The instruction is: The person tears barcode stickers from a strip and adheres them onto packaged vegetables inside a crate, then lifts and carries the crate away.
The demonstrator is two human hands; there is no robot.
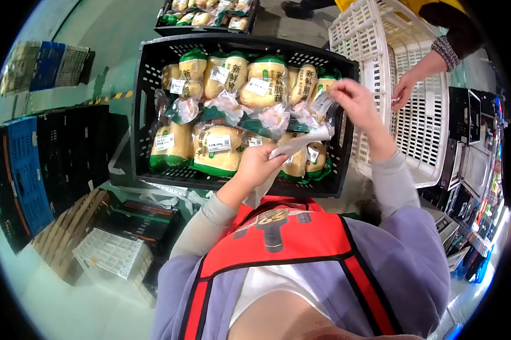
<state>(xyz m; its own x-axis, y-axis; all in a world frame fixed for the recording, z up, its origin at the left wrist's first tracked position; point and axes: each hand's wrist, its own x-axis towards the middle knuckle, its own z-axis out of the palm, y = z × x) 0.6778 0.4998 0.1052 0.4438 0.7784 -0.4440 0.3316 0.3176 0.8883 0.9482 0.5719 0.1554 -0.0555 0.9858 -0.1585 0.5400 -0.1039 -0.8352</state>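
Note:
My left hand (258, 168) is closed round a strip of white label paper (305, 141), which trails down toward my apron. At the crate's right side, my right hand (354, 102) pinches a small printed label (323, 103) by its edge, over the bagged lotus roots. Two rows of bagged lotus root (263, 85) fill the black crate (243, 44) in front of me. Their clear bags have green ends and dark printing. White labels show on many of them, such as the label (218, 143) on a front bag. The strip covers part of the front row.
A co-worker's hand (405, 89) reaches into white plastic crates (420, 133) stacked at the right. Another crate of bagged lotus roots (205, 28) stands behind mine. Stacked black and blue crates (26, 170) line the left, near a wooden pallet (68, 224) and an overturned white crate (111, 255).

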